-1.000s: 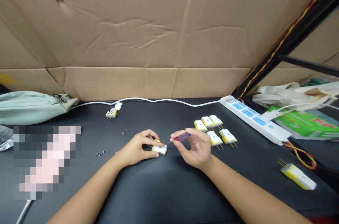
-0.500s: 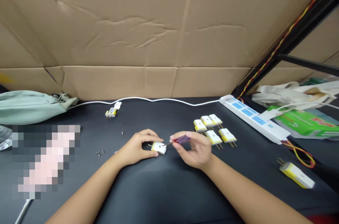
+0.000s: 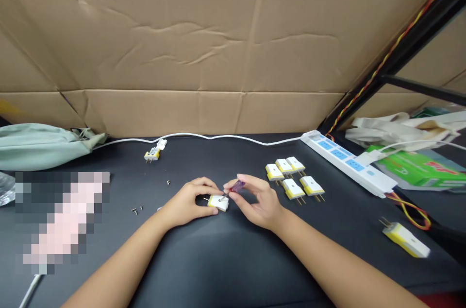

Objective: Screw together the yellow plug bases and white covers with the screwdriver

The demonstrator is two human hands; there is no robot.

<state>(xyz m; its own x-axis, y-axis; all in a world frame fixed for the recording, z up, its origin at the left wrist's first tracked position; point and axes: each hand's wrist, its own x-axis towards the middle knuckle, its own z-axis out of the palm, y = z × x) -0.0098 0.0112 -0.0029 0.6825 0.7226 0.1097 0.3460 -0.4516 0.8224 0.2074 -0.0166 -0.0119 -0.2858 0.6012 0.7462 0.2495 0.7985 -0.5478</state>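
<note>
My left hand [image 3: 194, 201] grips a white and yellow plug [image 3: 219, 204] on the dark table, thumb on the near side and fingers on the far side. The plug's prongs point left, towards the palm. In my right hand [image 3: 259, 201] is a screwdriver [image 3: 237, 186] with a clear red-purple handle, pinched between thumb and fingers. Its shaft slants down to the screw hole in the plug's top face. Whether the tip sits in a screw cannot be made out. Left of my left hand lie several small screws [image 3: 135, 211].
Several similar plugs [image 3: 293, 187] are grouped right of my hands, and one more plug [image 3: 407, 239] lies far right. An opened plug [image 3: 152, 153] sits at the back left. A power strip [image 3: 349, 162] and a cardboard wall [image 3: 218, 113] border the table [image 3: 204, 264].
My right hand has moved left, bringing the screwdriver closer to the plug and tilting it more steeply over the hole. My left hand and the plug have stayed in place.
</note>
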